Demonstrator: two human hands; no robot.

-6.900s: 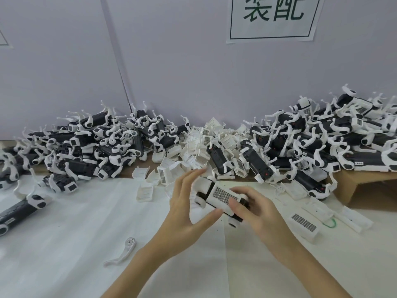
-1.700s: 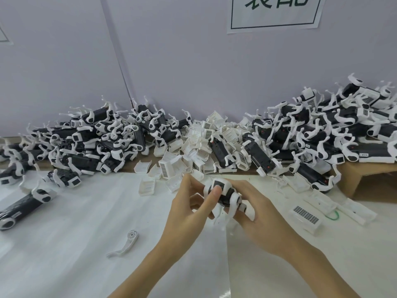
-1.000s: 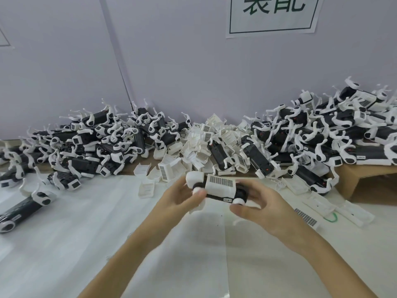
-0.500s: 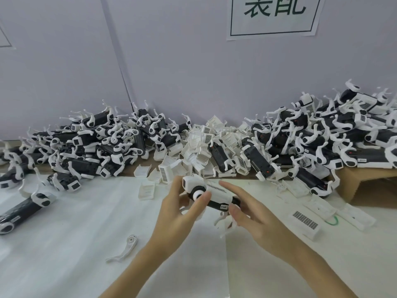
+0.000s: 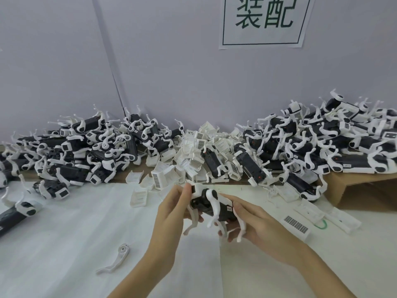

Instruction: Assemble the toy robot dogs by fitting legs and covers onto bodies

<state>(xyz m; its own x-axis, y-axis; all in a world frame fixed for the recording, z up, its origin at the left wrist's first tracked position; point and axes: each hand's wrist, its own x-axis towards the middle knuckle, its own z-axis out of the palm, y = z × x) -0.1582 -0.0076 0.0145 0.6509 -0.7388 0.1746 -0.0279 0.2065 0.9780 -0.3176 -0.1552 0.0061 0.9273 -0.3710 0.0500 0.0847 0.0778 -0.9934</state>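
Both hands clamped on toy robot dog [image 5: 211, 204]: left hand [image 5: 171, 208] pinching front, right hand [image 5: 255, 222] cradling rear. Legs pointing down. Loose white leg [image 5: 116, 258] lying near left forearm.

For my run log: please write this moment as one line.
left hand: grips toy dog front | right hand: holds its rear | legs: fitted, pointing down | loose leg: on table

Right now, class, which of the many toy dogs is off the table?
The toy dog held between the left hand and right hand, legs pointing down; every other dog lies on the table or piles.
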